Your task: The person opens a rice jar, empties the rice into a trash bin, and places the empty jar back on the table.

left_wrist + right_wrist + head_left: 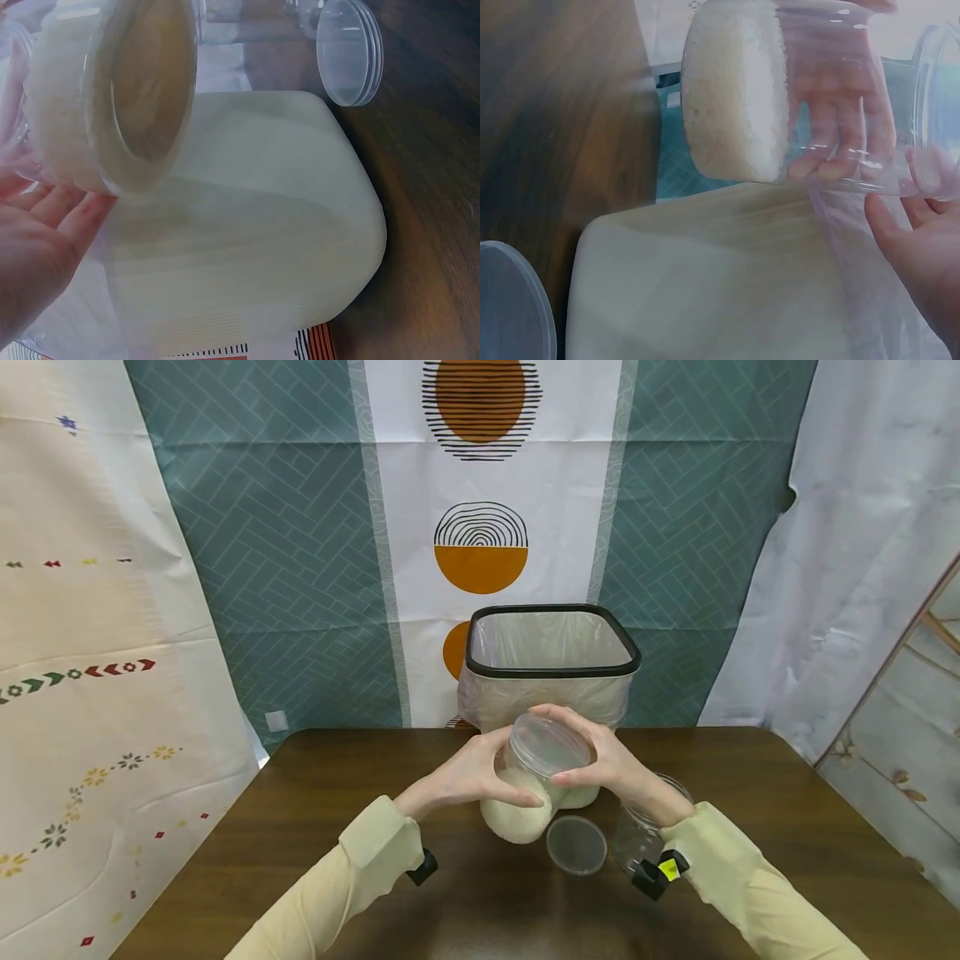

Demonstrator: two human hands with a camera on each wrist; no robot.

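Observation:
A clear plastic jar point(525, 777) with a layer of white, rice-like grains point(739, 97) in its bottom is held up over the table, tilted. Its translucent screw lid point(551, 742) sits on top. My left hand point(468, 770) grips the jar's side, thumb in front, and its fingers show through the clear wall in the right wrist view. My right hand point(600, 756) curls around the lidded end from the other side. On the table below lies a second clear lid point(577, 846). Beside it, a second clear jar point(636, 837) is partly hidden by my right wrist.
Directly behind the hands stands a pale bin point(480, 693) with a black rim point(555, 673) and a clear plastic liner. The dark wooden table point(330, 793) extends to both sides. Patterned cloths point(300, 527) hang behind and at the sides.

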